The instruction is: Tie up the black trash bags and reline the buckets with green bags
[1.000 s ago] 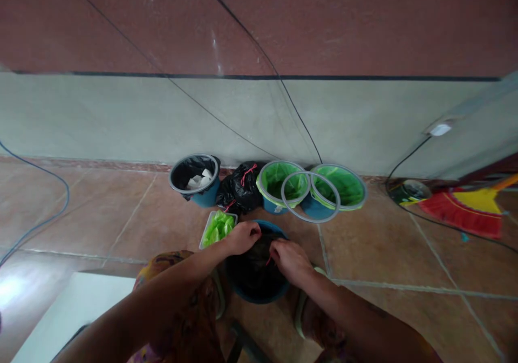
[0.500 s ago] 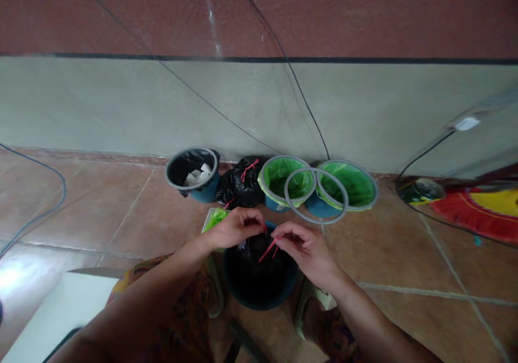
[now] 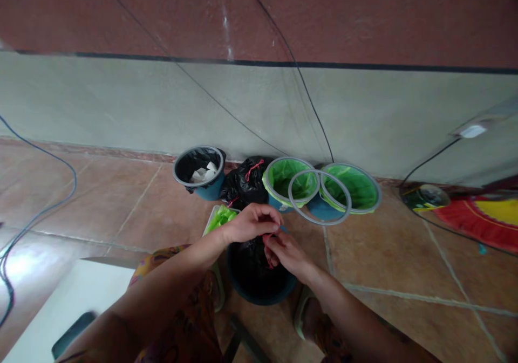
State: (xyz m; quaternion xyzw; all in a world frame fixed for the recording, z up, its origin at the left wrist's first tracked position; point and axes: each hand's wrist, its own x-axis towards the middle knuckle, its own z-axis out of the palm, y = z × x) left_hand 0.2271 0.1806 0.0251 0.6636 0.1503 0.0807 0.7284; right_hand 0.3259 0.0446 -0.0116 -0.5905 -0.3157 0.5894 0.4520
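Observation:
A dark blue bin (image 3: 261, 298) stands between my feet with a black garbage bag (image 3: 251, 258) inside it. Over its rim, my left hand (image 3: 254, 224) and my right hand (image 3: 288, 252) come together, fingers pinched on the bag's red drawstring (image 3: 267, 239). Part of the string hangs below my right fingers. My fingertips partly hide where the string crosses. Just behind my left wrist is a pale tray (image 3: 208, 224) with bright green plastic bags (image 3: 222, 217).
Along the wall stand a bin with a black liner and white paper (image 3: 204, 174), tied black bags (image 3: 251, 182), and two green-lined bins (image 3: 291, 177). A loose grey ring (image 3: 297, 209) leans on them. Cables, a white surface (image 3: 76, 293) and red-yellow fabric (image 3: 477, 223) lie around.
My hands have moved closer together, and my right fingers now meet the left ones at the red drawstring. The view has shifted slightly left.

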